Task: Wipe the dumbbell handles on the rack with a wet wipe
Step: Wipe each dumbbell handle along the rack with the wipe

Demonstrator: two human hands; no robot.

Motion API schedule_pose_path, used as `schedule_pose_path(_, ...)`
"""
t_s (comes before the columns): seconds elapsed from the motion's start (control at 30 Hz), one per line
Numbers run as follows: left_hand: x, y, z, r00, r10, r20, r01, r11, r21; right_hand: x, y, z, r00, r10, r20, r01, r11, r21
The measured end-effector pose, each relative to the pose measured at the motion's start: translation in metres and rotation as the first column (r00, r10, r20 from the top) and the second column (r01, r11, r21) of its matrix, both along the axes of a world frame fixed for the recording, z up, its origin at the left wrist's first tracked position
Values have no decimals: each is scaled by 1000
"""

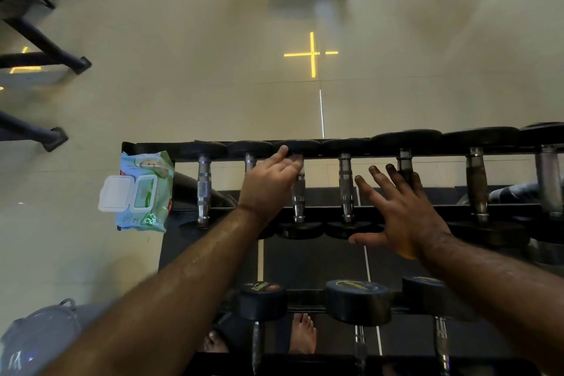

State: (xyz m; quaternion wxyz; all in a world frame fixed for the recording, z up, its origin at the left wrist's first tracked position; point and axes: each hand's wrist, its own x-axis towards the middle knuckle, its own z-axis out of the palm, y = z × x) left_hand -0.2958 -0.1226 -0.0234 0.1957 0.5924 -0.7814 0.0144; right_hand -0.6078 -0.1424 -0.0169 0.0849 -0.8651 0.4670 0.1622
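Both your hands reach over rack [305,153]: left hand [268,185] fingers touch dumbbell handle [298,192]; right hand [396,207] splayed wide, holding nothing.

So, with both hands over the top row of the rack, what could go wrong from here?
1. The wet wipe pack sits at the rack's left end, lid open, partly overhanging; a bump could drop it, and open wipes may dry out.
2. No wipe is clearly visible in the left hand or the spread right hand, so handles may get touched, not wiped.
3. Bare feet lie below the dumbbells.
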Motion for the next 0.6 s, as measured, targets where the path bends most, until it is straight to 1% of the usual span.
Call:
schedule_pose_path(0.07, 16, 14, -10, 970, -183, 159, 176, 983, 58, 0, 0, -1, 1000, -1, 8, 1, 1000, -5)
schedule_pose_path(0.1, 25, 23, -12, 943, -264, 205, 246, 963, 109, 0, 0, -1, 1000, -2, 20, 2, 1000, -11)
schedule_pose_path(0.13, 33, 29, -12, 929, -301, 214, 275, 950, 144, 0, 0, -1, 1000, -4, 28, 4, 1000, -14)
schedule_pose_path(0.17, 38, 30, -9, 938, -292, 187, 265, 951, 159, 0, 0, -1, 999, -6, 31, 6, 1000, -15)
schedule_pose_path(0.2, 39, 27, -5, 962, -242, 128, 223, 963, 151, 0, 0, -1, 1000, -6, 26, 7, 1000, -14)
schedule_pose_path(0.27, 27, 12, 5, 995, -96, 23, 94, 992, 87, 1, 0, 1, 1000, -4, 9, 4, 1000, -9)
schedule_pose_path(0.3, 18, 3, 9, 999, -48, 8, 48, 997, 61, 1, 0, 0, 1000, -6, 9, 6, 1000, -10)
schedule_pose_path(0.37, -3, -6, 8, 999, -40, -1, 40, 997, 67, 1, 0, 0, 1000, -15, 25, 15, 1000, -15)
schedule_pose_path(0.43, -18, -3, -2, 995, -99, 8, 96, 985, 142, 1, 1, 0, 999, -18, 30, 19, 1000, -14)
schedule_pose_path(0.47, -24, 3, -5, 986, -164, 30, 155, 968, 196, 1, 1, 0, 999, -21, 36, 22, 1000, -15)
schedule_pose_path(0.53, -30, 19, -6, 945, -324, 52, 281, 880, 383, 1, 1, 0, 999, -26, 47, 27, 1000, -11)
schedule_pose_path(0.57, -29, 22, -3, 934, -357, 21, 309, 835, 456, 1, 1, 0, 998, -26, 51, 27, 1000, -14)
schedule_pose_path(0.6, -28, 20, 3, 938, -346, -20, 313, 821, 478, 1, 1, -1, 998, -25, 57, 26, 999, -23)
